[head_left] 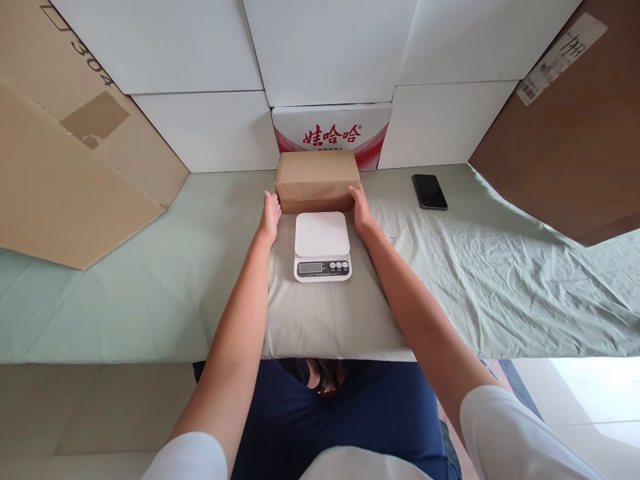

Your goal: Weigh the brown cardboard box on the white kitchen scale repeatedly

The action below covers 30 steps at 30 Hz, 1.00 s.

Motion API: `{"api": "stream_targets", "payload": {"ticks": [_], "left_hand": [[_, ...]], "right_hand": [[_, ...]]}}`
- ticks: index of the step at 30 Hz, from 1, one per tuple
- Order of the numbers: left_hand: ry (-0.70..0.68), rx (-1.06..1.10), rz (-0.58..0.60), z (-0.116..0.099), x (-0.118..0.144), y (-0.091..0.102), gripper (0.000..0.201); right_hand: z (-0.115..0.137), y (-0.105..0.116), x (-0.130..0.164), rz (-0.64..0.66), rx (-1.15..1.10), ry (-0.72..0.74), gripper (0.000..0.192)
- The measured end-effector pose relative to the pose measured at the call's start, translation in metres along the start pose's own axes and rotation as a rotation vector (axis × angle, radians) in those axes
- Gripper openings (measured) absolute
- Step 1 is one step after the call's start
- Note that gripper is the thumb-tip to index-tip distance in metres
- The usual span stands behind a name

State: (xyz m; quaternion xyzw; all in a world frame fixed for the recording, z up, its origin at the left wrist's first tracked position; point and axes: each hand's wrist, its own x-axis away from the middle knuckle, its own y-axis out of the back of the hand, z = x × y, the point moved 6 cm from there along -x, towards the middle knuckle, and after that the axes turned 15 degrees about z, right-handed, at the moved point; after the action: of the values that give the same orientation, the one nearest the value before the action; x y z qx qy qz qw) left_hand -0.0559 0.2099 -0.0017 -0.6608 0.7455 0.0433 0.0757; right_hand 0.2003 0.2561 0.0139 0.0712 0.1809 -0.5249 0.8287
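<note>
Hands: two, both bare, both stretched out over the table from white short sleeves.
Left hand [271,215]: flat and upright, fingers together, pressed on the left end of the cardboard box [317,180]; fingertips at its lower left corner.
Right hand [361,208]: same pose mirrored, fingers laid against the box's right end, thumb side up.
Grip: neither hand curls round anything; the box sits squeezed between two open palms, and it rests on the cloth.
Cardboard box: one, plain brown, shut, lying long side toward the person, right between the fingertips.
Scale [322,246]: one, white, small display and three round buttons on its front edge; it sits just this side of the fingers, between the two wrists, nothing on its plate, close to the box's near face.
Phone [429,191]: one, dark, screen up, well off to the right of the right hand's fingers.
Printed carton [332,133]: one, white with red characters, directly beyond the fingers, behind the brown box.
White panels [200,67]: several stacked blocks forming the back wall past the fingertips.
Cardboard sheets: two, a tan one [75,167] leaning far left, a darker brown one [575,133] with a label far right.
Surface: table under a pale green cloth [500,280], wrinkled on the right, smoother on the left.
Below: dark blue trousers and a pale floor.
</note>
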Motion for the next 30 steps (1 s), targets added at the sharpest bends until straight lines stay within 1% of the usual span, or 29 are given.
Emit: {"api": "stream_targets", "payload": {"ticks": [2, 5, 7, 9, 11, 13, 16, 19, 22, 25, 30], "left_hand": [[-0.012, -0.015, -0.016, 0.001, 0.000, -0.004, 0.104], [-0.026, -0.030, -0.044, -0.001, -0.001, -0.007, 0.106], [-0.036, -0.036, -0.051, -0.006, 0.000, -0.009, 0.109], [-0.054, -0.050, -0.065, -0.014, 0.006, -0.010, 0.110], [-0.087, -0.069, -0.091, -0.025, 0.021, -0.013, 0.109], [-0.136, -0.088, -0.113, -0.036, 0.046, -0.020, 0.104], [-0.217, -0.124, -0.050, -0.049, 0.094, -0.041, 0.095], [-0.238, -0.145, -0.010, -0.053, 0.135, -0.057, 0.091], [-0.234, -0.150, -0.019, -0.054, 0.158, -0.063, 0.090], [-0.222, -0.154, -0.038, -0.053, 0.164, -0.063, 0.090], [-0.194, -0.162, -0.040, -0.048, 0.159, -0.062, 0.091]], "right_hand": [[0.005, -0.004, 0.004, -0.024, -0.003, 0.019, 0.063], [0.011, -0.008, 0.005, -0.059, -0.015, 0.009, 0.068], [0.019, -0.010, 0.005, -0.062, -0.030, 0.002, 0.069], [0.033, -0.013, 0.008, -0.040, -0.030, 0.010, 0.069], [0.053, -0.018, 0.018, 0.000, -0.004, 0.039, 0.068], [0.074, -0.024, 0.038, 0.032, 0.045, 0.069, 0.069], [0.094, -0.033, 0.082, 0.042, 0.119, 0.067, 0.068], [0.097, -0.041, 0.121, 0.029, 0.100, 0.066, 0.067], [0.094, -0.045, 0.140, 0.015, 0.080, 0.060, 0.067], [0.091, -0.046, 0.142, 0.010, 0.081, 0.045, 0.065], [0.086, -0.042, 0.138, -0.021, 0.078, -0.009, 0.068]]}}
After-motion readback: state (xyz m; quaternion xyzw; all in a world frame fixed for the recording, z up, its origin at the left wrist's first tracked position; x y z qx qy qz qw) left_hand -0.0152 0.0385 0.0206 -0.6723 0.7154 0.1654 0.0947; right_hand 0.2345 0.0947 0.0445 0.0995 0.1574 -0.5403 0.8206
